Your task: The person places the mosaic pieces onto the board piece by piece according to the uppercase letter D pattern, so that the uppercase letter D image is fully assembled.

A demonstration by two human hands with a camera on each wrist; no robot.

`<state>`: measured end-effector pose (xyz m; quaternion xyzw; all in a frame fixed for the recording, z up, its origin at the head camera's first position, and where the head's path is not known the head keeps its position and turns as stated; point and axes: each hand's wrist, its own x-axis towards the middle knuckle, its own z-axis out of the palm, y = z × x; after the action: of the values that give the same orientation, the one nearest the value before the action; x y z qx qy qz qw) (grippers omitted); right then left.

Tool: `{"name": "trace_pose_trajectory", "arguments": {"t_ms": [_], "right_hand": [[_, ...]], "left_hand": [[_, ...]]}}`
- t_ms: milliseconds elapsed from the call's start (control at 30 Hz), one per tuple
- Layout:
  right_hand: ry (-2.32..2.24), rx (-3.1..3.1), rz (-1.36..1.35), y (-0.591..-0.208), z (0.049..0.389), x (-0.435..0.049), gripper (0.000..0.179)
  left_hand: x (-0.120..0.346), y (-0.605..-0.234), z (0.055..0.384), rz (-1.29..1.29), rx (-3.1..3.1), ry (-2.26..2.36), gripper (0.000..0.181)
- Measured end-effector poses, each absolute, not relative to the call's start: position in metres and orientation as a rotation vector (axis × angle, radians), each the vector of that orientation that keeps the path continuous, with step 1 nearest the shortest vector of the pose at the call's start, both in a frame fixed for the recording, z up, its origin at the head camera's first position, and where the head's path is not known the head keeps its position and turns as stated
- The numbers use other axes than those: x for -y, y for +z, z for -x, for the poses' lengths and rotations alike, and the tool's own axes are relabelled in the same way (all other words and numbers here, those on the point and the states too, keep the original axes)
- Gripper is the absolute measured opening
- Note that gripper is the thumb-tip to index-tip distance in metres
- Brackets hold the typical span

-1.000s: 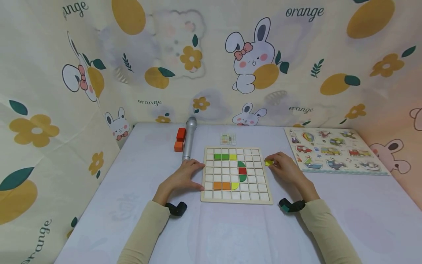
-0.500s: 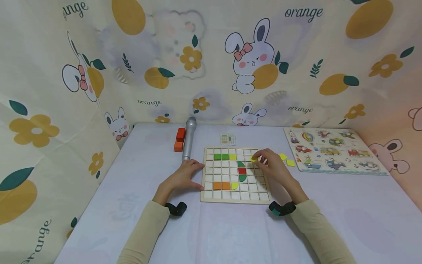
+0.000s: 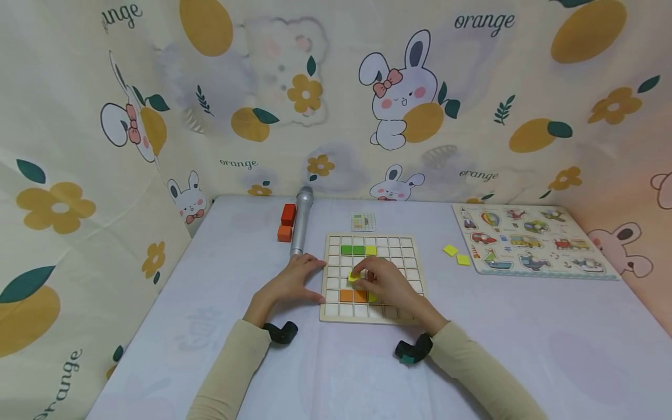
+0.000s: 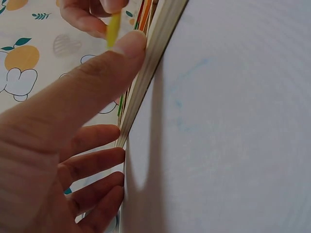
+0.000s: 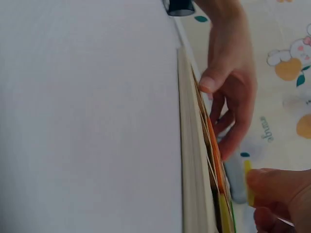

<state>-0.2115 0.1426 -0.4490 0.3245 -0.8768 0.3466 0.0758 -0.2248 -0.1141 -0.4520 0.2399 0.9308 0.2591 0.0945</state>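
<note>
A wooden grid board (image 3: 336, 315) lies flat mid-table, with green, yellow and orange tiles set in some squares. My left hand (image 3: 291, 281) rests against its left edge; in the left wrist view the thumb and straight fingers (image 4: 97, 158) touch the rim. Over the board, my right hand (image 3: 387, 284) pinches a yellow tile (image 3: 353, 277) above the orange tiles (image 3: 353, 296). In the right wrist view that yellow tile (image 5: 249, 183) stands on edge between thumb and fingertips, apart from the board. The right hand covers the red tile and the green quarter-round tiles.
Two loose yellow tiles (image 3: 456, 255) lie right of the board, beside a picture puzzle board (image 3: 535, 239). A small pattern card (image 3: 363, 221) lies behind the grid. Red-orange blocks (image 3: 286, 223) and a silver microphone (image 3: 301, 219) are at the back left.
My right hand has carried the yellow tile leftward from beside the board to above its left-middle squares. The two loose yellow tiles have come into view. The left hand has stayed put.
</note>
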Motion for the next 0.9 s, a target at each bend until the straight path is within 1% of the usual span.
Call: {"name": "trace_pose_trajectory", "arguments": {"t_ms": [367,900], "right_hand": [[0.986,2.747,-0.972,-0.458,0.213,-0.131,0.009],[0.907,2.743,-0.968,-0.459,0.212,-0.130,0.012]], "left_hand": [[0.114,-0.448,0.223,-0.719,-2.747,0.795,0.081],[0.114,-0.449,0.224,-0.706,-2.748,0.783,0.082]]}}
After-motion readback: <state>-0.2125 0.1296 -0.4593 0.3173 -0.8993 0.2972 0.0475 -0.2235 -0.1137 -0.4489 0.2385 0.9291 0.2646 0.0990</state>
